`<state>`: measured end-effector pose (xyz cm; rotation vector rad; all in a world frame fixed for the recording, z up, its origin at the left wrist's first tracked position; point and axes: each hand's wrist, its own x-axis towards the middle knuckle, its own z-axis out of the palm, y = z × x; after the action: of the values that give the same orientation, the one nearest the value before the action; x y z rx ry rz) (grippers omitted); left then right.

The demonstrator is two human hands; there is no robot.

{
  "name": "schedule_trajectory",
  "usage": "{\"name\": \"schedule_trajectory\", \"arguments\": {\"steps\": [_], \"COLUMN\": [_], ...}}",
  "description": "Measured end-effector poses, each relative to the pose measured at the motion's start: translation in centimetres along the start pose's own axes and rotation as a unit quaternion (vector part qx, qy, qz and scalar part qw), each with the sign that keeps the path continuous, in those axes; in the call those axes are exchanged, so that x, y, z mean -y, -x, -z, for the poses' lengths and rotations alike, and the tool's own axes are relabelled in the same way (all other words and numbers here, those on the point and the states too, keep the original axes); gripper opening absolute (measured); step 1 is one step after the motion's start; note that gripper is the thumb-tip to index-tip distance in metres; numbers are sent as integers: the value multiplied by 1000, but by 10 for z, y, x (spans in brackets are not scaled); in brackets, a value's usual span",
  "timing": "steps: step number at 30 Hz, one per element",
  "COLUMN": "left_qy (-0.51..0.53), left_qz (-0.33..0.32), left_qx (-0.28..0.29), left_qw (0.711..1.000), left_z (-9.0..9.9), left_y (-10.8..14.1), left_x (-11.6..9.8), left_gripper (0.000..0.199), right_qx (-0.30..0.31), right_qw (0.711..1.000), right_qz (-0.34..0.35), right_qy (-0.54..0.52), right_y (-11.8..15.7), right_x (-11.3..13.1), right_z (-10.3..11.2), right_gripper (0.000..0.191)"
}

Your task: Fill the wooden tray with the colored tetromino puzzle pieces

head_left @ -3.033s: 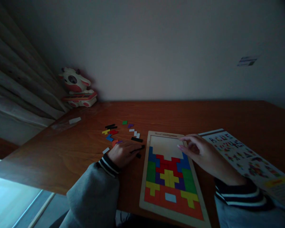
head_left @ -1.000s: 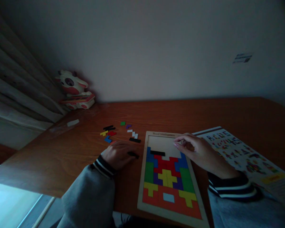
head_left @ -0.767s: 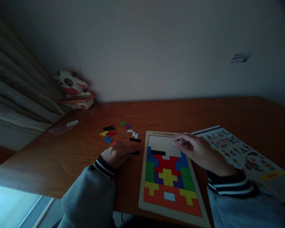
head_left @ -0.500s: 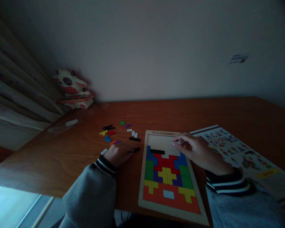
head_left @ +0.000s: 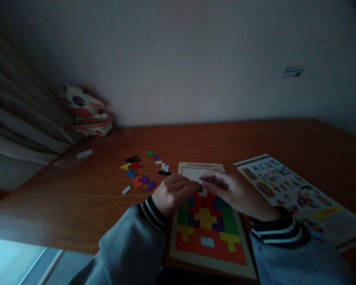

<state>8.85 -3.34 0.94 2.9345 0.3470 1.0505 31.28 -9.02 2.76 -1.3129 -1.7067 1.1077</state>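
A wooden puzzle tray [head_left: 249, 259] stands on the table, its lower part filled with red, orange, green, yellow, blue and purple pieces; a pale area shows at its top. Over the tray's upper left is my left hand [head_left: 175, 194], fingers closed on a black piece [head_left: 200, 189] of which only a small part shows. My right hand [head_left: 228, 190] hovers at the tray's upper right, its fingertips close to that piece, thumb and fingers bent and slightly apart. Whether it touches the piece is unclear. My left hand hides the tray's left side.
Loose coloured pieces lie left of the tray, among them a blue one [head_left: 130, 173], a green one [head_left: 149, 152] and a white one [head_left: 126, 190]. A printed pattern sheet [head_left: 284, 182] lies at the right. A cow toy [head_left: 87, 113] sits at the back left.
My left hand has moved right with the black piece, from beside the loose pieces to over the tray. My right hand has shifted slightly left. The view has turned a little.
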Motion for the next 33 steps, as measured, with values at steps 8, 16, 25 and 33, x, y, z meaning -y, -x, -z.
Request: {"name": "schedule_trajectory", "arguments": {"steps": [8,16,25,33], "left_qy": [-13,-3,-16,-18], "left_qz": [37,35,56,59], "left_qx": [-10,47,59,57], "left_qw": [999,998,997,996], "left_z": [-11,-18,-18,-20], "left_y": [-3,16,21,23], "left_x": [-2,-3,-4,-3], "left_gripper": [16,25,24,22], "right_qx": [-41,-40,-53,-29], "right_qw": [998,988,968,970], "right_qz": [-38,-74,-33,-25], "right_qy": [32,131,241,239], "right_y": [1,0,-3,-2], "right_x": [-24,-42,-48,-49], "right_z": [25,18,17,21], "right_gripper": [21,25,19,19]}}
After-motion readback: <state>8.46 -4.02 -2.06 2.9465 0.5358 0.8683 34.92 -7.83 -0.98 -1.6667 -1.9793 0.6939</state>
